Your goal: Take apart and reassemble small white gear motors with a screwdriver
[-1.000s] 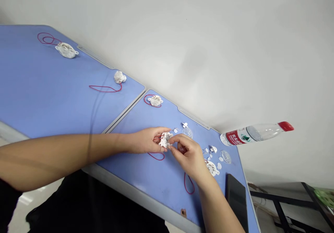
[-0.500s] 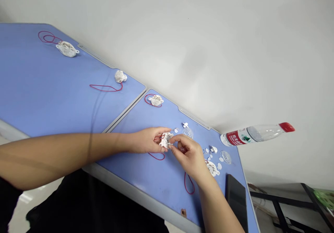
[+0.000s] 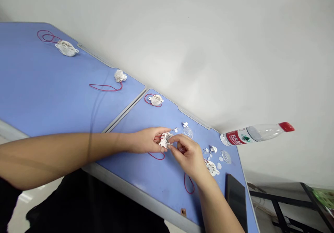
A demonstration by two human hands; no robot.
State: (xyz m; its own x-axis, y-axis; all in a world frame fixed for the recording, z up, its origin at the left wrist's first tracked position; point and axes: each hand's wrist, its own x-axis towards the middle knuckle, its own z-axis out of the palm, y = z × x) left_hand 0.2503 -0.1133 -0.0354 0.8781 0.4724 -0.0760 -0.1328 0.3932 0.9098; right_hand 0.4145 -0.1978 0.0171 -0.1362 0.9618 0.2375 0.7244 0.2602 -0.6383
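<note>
My left hand [image 3: 147, 140] is closed around the edge of a white housing [image 3: 164, 139], thumb below and fingers above, holding it just over the near blue tabletop [image 3: 153, 179]. My right hand [image 3: 190, 156] meets it from the other side, thumb and forefinger pinched narrow on a tiny pale piece [image 3: 169, 144] at the housing's rim; it is too small for me to tell what it is. Something dark red [image 3: 182, 150] shows under my curled right fingers, mostly hidden. A red cord [image 3: 157, 157] loops out below my left hand.

Just beyond my hands lie a clear disc [image 3: 188, 132], a white knob-like part [image 3: 185, 124] and some small bits [image 3: 175, 130]. Near my right wrist is an open white case [image 3: 213, 169], partly covered by my arm, with a second clear disc [image 3: 225, 157] and little white pieces [image 3: 219, 165] near it. A black flat device [image 3: 237, 200] lies beside my forearm, and a red-capped bottle [image 3: 257, 133] stands near the wall [image 3: 188, 59]. Off to my left, three white units [image 3: 156, 100] with red cords lie spaced well apart.
</note>
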